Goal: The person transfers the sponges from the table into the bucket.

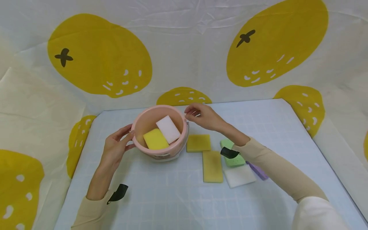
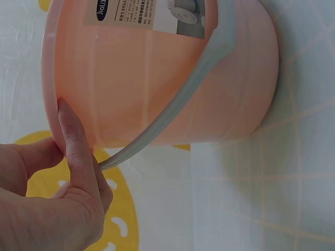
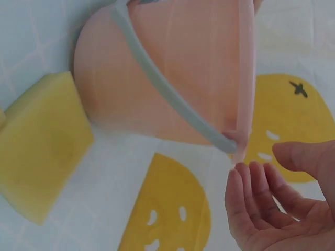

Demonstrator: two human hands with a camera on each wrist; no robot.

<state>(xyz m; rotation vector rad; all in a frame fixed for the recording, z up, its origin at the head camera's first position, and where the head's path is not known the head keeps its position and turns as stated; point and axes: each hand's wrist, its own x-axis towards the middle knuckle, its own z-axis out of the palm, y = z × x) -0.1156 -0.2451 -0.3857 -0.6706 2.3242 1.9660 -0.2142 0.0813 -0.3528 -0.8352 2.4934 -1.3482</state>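
A pink bucket (image 1: 143, 116) with a grey handle (image 2: 175, 104) stands toward the back of the table, left of the middle. Inside it lie a yellow sponge (image 1: 156, 139) and a white sponge (image 1: 168, 129). My left hand (image 1: 113, 145) pinches the bucket's rim on its left side, thumb and fingers on either side of the wall in the left wrist view. My right hand (image 1: 205, 116) is at the rim's right side, fingers loosely bent and thumb apart. In the right wrist view its fingertips (image 3: 241, 170) are close by the rim, and nothing is gripped.
Right of the bucket lie two yellow sponges (image 1: 198, 142), (image 1: 212, 166) on the table (image 1: 161, 198). Further right, partly under my right forearm, are a green sponge (image 1: 234, 162), a white sponge (image 1: 240, 176) and a purple sponge (image 1: 257, 170). A patterned curtain (image 1: 189, 54) hangs behind the table.
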